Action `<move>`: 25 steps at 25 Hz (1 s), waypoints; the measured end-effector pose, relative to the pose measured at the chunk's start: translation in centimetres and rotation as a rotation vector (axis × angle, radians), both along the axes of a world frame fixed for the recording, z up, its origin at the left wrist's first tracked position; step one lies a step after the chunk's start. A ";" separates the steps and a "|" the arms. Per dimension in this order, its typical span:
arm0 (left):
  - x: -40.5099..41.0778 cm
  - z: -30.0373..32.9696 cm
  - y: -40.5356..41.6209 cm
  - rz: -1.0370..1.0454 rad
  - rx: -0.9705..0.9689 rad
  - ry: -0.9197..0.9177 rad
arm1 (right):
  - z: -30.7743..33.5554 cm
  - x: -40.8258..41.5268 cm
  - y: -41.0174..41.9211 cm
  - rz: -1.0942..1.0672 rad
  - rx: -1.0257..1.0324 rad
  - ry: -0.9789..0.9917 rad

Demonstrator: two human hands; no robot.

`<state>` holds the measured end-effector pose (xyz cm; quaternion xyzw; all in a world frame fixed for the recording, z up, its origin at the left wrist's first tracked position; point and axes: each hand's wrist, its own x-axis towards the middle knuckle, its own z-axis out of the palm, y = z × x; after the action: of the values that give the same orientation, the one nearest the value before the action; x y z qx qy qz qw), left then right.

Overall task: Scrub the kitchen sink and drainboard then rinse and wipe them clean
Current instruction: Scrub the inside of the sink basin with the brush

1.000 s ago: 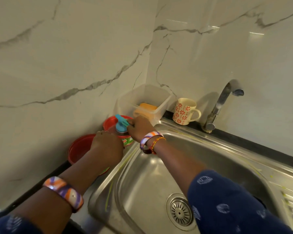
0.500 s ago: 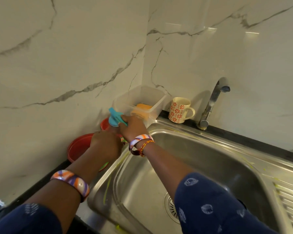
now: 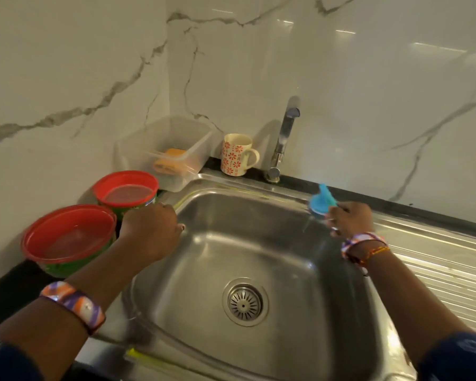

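The steel sink (image 3: 259, 243) fills the middle of the view, its drain strainer (image 3: 244, 302) in the basin floor. The ribbed drainboard (image 3: 437, 265) runs off to the right. My right hand (image 3: 351, 220) grips a blue scrubber (image 3: 321, 202) over the sink's back right corner, at the edge of the drainboard. With its fingers curled, my left hand (image 3: 151, 229) rests on the sink's left rim, next to a red-rimmed tub (image 3: 125, 188); nothing shows in its grip. Yellow-green streaks (image 3: 138, 353) lie along the rim.
A second red-rimmed tub (image 3: 66, 235) stands on the dark counter at the left. In the back corner sits a clear plastic box (image 3: 176, 133) with an orange sponge (image 3: 171, 160). A flowered mug (image 3: 235, 155) and the tap (image 3: 285, 133) stand behind the sink against the marble wall.
My right hand has carried the blue scrubber from the tub at the left across to the sink's right side. My left hand stays by the tub, which now shows uncovered.
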<state>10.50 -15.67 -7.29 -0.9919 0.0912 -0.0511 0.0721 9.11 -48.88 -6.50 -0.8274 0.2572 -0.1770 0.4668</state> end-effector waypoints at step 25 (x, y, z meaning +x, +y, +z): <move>0.2 -3.7 1.6 0.189 -0.041 -0.029 | 0.6 0.1 -7.3 -0.047 -0.364 0.341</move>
<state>10.66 -14.11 -11.00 -0.9965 -0.0047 -0.0603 0.0574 9.25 -56.19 -5.88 -0.9096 0.3151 -0.0890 0.2558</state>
